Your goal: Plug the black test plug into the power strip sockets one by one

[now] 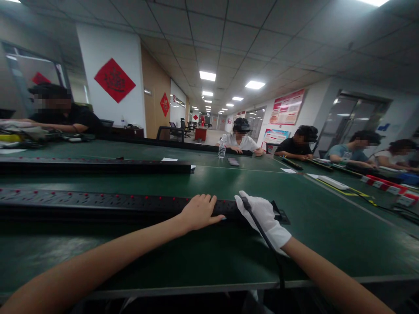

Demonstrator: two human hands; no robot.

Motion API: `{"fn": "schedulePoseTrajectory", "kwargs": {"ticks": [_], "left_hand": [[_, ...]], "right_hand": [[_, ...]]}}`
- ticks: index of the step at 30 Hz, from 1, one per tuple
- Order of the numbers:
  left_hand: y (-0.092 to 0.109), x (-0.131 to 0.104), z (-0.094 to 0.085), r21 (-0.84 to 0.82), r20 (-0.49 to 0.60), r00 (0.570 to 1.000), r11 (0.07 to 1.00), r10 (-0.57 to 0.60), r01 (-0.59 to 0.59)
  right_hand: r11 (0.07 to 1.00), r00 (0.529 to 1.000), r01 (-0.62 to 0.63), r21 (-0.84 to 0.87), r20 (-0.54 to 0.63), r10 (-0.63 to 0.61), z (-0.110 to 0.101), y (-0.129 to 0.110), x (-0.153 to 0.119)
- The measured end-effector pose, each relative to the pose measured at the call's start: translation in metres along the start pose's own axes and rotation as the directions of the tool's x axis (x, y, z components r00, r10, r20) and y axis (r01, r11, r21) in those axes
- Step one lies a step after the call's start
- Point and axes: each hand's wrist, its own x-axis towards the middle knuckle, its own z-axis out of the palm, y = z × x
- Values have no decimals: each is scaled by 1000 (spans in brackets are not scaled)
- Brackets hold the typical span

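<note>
Green bench (327, 244), with a long black bar (114, 209) lying across its near part.

From where I stand, the bar runs in from the left side and ends by the right hand; a second black bar (98, 166) lies beyond it, apart, and people sit around the bench. The bare left hand (199, 211) lies over the near bar, its fingers close together and lightly bent, thumb stretched out to the side. The right hand (260, 213), in a white glove, is at the bar's right end, fingers curled around the end of a black cable (264, 237) that trails to the bench's near edge. Farther back stands a clear bottle (221, 148); small red dots (132, 197) line the near bar's top.
</note>
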Motion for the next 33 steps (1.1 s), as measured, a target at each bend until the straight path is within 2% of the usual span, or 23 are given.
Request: {"fn": "schedulePoseTrajectory", "kwargs": {"ticks": [4, 8, 11, 13, 17, 20, 24, 33], "left_hand": [[0, 0, -1, -11, 16, 1000, 1000, -4, 4], [-5, 4, -6, -34, 60, 998, 999, 9, -7], [-5, 17, -13, -88, 116, 992, 995, 57, -47], [2, 29, -16, -112, 109, 989, 989, 104, -92], [28, 46, -7, -67, 62, 975, 976, 213, -209], [42, 46, 3, -2, 5, 979, 979, 202, -202], [44, 39, 9, 8, -35, 982, 983, 185, -185], [43, 36, 7, 3, -47, 982, 984, 181, -181]], "right_hand": [[988, 1000, 15, 155, 23, -19, 1, 2, -2], [957, 993, -5, 292, 110, -28, 6, 9, 5], [883, 975, 75, 464, 153, -164, 4, 19, 12], [830, 954, 142, 539, 148, -259, 0, 25, 16], [810, 924, 268, 522, 98, -369, -8, 29, 17], [812, 925, 294, 505, 63, -374, -10, 27, 13], [807, 934, 266, 528, 67, -351, -8, 25, 10], [802, 931, 280, 527, 55, -361, -2, 28, 8]]}}
